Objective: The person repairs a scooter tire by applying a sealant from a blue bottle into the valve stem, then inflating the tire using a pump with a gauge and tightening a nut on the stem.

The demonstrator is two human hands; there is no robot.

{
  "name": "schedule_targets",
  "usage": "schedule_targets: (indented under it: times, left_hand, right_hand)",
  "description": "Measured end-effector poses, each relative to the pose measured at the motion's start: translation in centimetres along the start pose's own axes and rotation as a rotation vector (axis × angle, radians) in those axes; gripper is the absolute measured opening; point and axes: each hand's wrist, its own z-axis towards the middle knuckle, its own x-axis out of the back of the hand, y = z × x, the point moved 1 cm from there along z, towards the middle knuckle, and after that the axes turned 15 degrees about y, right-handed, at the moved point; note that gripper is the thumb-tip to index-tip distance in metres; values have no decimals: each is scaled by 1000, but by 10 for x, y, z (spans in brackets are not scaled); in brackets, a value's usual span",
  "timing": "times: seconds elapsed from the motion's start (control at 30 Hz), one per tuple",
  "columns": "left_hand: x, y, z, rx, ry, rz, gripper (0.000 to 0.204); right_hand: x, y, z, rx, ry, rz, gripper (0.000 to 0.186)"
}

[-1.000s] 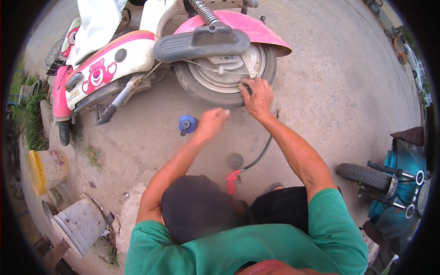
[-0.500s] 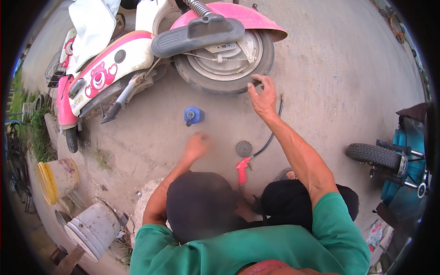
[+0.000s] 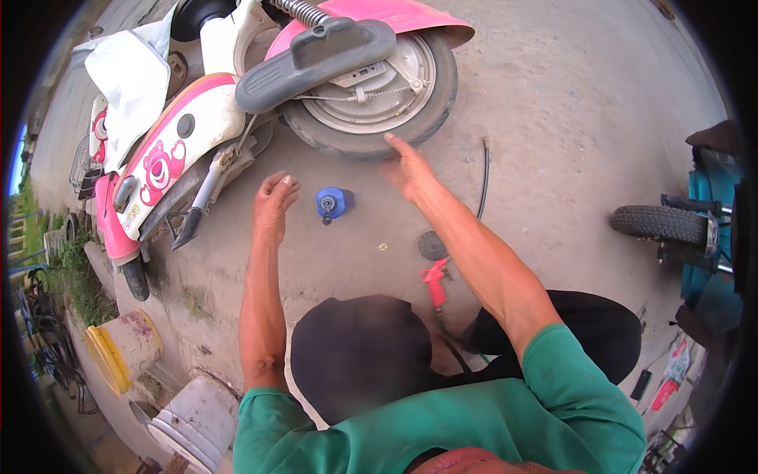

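The white and pink scooter [image 3: 213, 110] lies on its side, its rear wheel [image 3: 339, 126] toward me. My right hand [image 3: 407, 172] is near the tyre's lower edge, thumb raised, fingers smeared by motion. My left hand [image 3: 273, 197], left of a blue plastic container [image 3: 332, 202] with a dark spout, has curled fingers; whether anything is inside them I cannot make out. Below my right hand a dark round disc [image 3: 432, 245] and a red air gun [image 3: 434, 280] with a black hose [image 3: 483, 186] lie on the concrete.
A yellow-lidded bucket [image 3: 123, 349] and a white bucket [image 3: 191, 420] stand at the lower left, beside weeds and dark clutter. At the right are a small tyre [image 3: 657, 224] and a teal vehicle body [image 3: 699, 288]. My bent knees are below my hands.
My left hand has moved left and is now raised beside the blue container. My right hand has left the wheel hub and moved down and left. The view has shifted.
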Motion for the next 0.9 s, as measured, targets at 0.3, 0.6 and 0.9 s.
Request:
schedule_targets:
  times: [0.3, 0.6, 0.9]
  left_hand:
    - [-94, 19, 46, 232, -222, -33, 74]
    - [-117, 9, 44, 273, -242, -388, 62]
    - [-113, -3, 57, 241, -252, -439, 60]
  right_hand:
    - [-24, 22, 20, 54, -90, 344, 85]
    - [-28, 21, 0, 119, -29, 330, 89]
    - [-28, 18, -3, 136, -142, 356, 82]
